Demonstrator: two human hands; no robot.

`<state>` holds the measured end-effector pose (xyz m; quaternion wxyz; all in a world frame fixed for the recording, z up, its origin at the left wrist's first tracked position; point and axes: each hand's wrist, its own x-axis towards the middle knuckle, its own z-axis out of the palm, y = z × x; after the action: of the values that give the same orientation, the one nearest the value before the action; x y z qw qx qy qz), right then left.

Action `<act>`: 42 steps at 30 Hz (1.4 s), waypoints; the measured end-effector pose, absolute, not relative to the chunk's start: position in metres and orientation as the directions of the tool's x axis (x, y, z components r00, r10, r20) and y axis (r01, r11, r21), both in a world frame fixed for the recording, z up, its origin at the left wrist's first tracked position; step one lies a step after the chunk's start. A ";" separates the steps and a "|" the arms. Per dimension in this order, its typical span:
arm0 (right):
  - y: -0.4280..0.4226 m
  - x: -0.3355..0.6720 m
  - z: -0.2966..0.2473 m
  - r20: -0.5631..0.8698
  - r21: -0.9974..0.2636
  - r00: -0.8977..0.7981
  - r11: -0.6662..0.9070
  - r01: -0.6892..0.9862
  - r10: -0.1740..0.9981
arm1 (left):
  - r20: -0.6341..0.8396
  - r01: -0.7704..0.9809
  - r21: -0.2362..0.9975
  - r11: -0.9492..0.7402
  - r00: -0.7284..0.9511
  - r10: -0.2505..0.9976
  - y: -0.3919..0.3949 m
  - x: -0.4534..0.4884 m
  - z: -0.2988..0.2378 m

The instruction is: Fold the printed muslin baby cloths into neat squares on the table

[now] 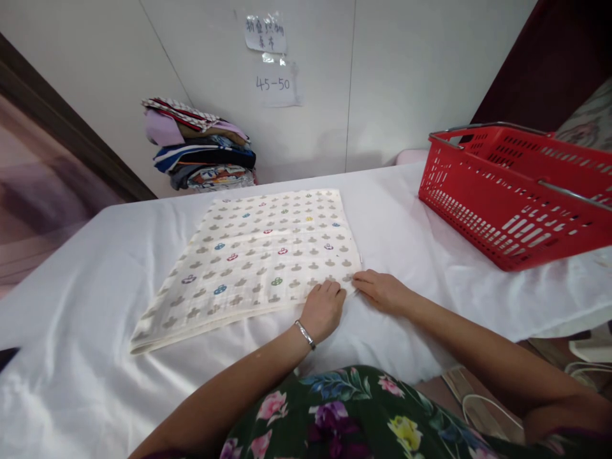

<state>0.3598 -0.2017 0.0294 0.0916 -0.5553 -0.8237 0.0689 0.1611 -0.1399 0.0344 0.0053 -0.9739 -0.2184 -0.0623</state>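
A cream cloth printed with small grey and coloured mushroom shapes lies folded in layers on the white-covered table. My left hand, with a silver bracelet at the wrist, is closed on the cloth's near edge close to its right corner. Right beside it, my right hand pinches the near right corner of the same cloth. The cloth lies flat, and its folded layers show along the near edge. My fingertips are partly hidden from above.
A red plastic basket with metal handles stands at the table's right. Folded clothes and fabrics are stacked at the back left against the white wall. Handwritten paper signs are taped to the wall. White tablecloth covers the table.
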 end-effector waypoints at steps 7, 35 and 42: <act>-0.197 0.354 0.028 0.108 -0.096 -0.401 0.412 0.906 0.909 | 0.184 0.431 -0.005 -0.902 0.887 0.423 -0.137 0.164 0.029; -0.192 0.339 -0.014 0.438 0.093 -0.543 0.565 0.820 0.716 | 0.287 0.505 -0.010 -0.863 0.828 0.482 -0.133 0.141 0.016; -0.193 0.353 -0.019 0.416 0.113 -0.555 0.564 0.818 0.721 | 0.283 0.626 -0.016 -0.779 0.751 0.597 -0.109 0.088 0.011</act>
<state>0.3529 -0.1933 -0.0190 0.1639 -0.4426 -0.8691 -0.1483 0.0875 -0.1093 0.0112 0.0549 -0.9340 -0.3275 -0.1321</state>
